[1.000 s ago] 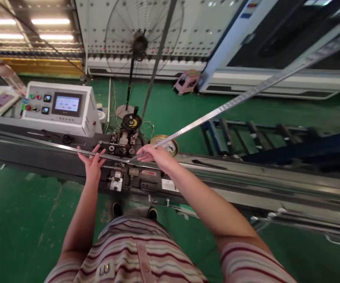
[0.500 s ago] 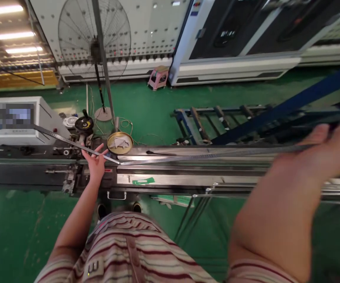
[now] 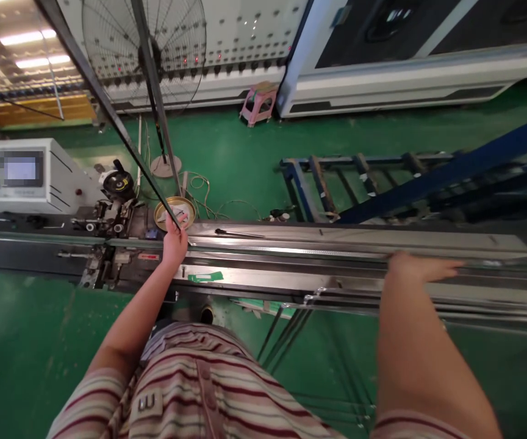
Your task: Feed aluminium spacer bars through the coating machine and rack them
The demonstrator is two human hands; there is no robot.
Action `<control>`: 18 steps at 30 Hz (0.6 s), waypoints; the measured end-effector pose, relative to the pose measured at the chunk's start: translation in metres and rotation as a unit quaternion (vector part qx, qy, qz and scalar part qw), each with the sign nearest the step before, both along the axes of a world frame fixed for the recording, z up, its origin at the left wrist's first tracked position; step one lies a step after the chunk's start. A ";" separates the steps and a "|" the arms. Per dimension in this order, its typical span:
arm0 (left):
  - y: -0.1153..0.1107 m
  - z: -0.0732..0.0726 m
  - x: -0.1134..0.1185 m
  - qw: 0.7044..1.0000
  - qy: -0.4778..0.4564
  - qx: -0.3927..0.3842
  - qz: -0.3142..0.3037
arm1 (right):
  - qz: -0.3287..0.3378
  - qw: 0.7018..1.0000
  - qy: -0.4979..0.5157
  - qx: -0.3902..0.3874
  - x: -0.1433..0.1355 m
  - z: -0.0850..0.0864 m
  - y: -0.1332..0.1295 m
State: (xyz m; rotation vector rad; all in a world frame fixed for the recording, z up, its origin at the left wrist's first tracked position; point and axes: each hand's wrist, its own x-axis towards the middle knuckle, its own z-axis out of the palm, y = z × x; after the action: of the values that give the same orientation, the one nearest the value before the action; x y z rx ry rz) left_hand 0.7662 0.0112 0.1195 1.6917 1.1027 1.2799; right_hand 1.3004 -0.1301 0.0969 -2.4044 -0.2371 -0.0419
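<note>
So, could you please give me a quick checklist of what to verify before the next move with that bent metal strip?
1. Left hand grips the metal strip at its bend: ok.
2. Right hand rests on the strip's long flat leg on the machine bed: ok, though whether the fingers close round it: cannot tell.
3. Flat leg lies along the bed: ok.
4. Raised leg runs up and to the left, crossing in front of the standing fan; clearance: cannot tell.
5. Brass dish sits just behind the left hand; touching or not: cannot tell.
6. Dark tool lies on the bed near the strip: not ok.
</note>
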 end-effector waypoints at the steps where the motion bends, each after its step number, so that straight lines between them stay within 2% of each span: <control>1: 0.001 -0.001 -0.003 1.000 0.011 0.002 0.002 | -0.057 0.996 0.057 -0.023 -0.004 -0.009 0.005; 2: 0.003 -0.001 -0.009 1.000 0.021 0.004 0.003 | -0.098 0.989 0.102 -0.046 -0.009 -0.018 0.010; 3: 0.004 -0.002 -0.016 0.999 0.031 0.006 0.006 | -0.112 0.984 0.123 -0.066 -0.015 -0.026 0.016; 7: 0.016 0.000 -0.065 0.998 0.062 0.017 0.026 | -0.015 0.982 0.117 -0.150 -0.057 -0.053 0.040; 9: 0.026 0.002 -0.096 0.997 0.070 0.022 0.034 | 0.035 0.971 0.117 -0.208 -0.085 -0.063 0.048; 12: 0.043 0.003 -0.149 0.994 0.095 0.034 0.049 | 0.102 0.951 0.061 -0.285 -0.132 -0.071 0.057; 18: 0.079 0.001 -0.263 0.990 0.106 0.041 0.087 | 0.207 0.914 -0.033 -0.347 -0.232 -0.082 0.079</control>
State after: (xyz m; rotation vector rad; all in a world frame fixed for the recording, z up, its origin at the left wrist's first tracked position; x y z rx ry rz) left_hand 0.5031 0.0901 0.1207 1.8594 1.3646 1.2878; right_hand 1.0683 -0.0512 0.0151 -2.9943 -0.9223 0.1877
